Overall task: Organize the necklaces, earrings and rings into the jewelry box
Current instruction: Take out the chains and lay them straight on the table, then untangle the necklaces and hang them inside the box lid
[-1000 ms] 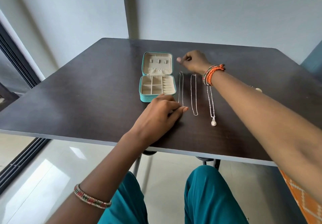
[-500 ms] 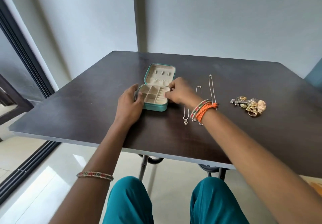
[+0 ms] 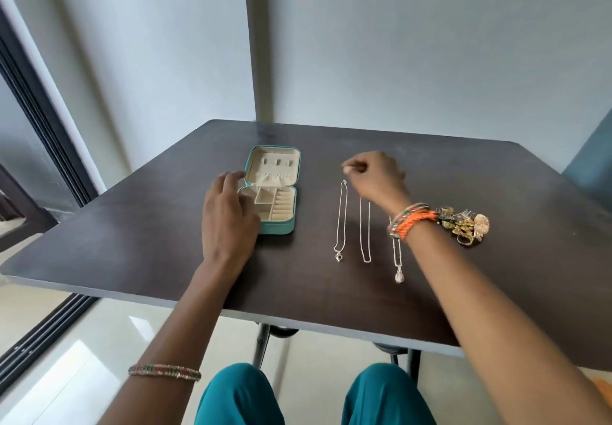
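Fingers of the right hand (image 3: 376,176) are curled in, fingertips (image 3: 347,169) bunched just above the top end of the leftmost necklace (image 3: 341,219). Whether they already pinch the clasp cannot be told; the chain's top sits right under them, contact unclear.

Left hand (image 3: 228,216) lies flat-ish, fingers relaxed and spread, resting against the left side of the jewelry box (image 3: 281,226) and partly over its near-left compartments. Holds nothing.

Box: teal, lid open and standing back, cream lining. Visible compartments and ring rolls look empty; those under the left hand are hidden.

Progress, judged from the layout: nothing stowed yet. Three necklaces lie straight and parallel on the table (image 3: 132,242), right of the box and well apart from it: the leftmost with a small pendant at the near end, the middle necklace (image 3: 365,226) plain, the right necklace (image 3: 397,259) with a round pendant, its upper part hidden under the right wrist. Further right, a heap of earrings and rings (image 3: 463,224), gold-toned, tangled together, untouched.

Remaining: all three chains, then the heap sorted piece by piece. Likely step in hand: picking up the leftmost chain by its clasp end.

Note: thin chains, prone to trailing and snagging on lift.
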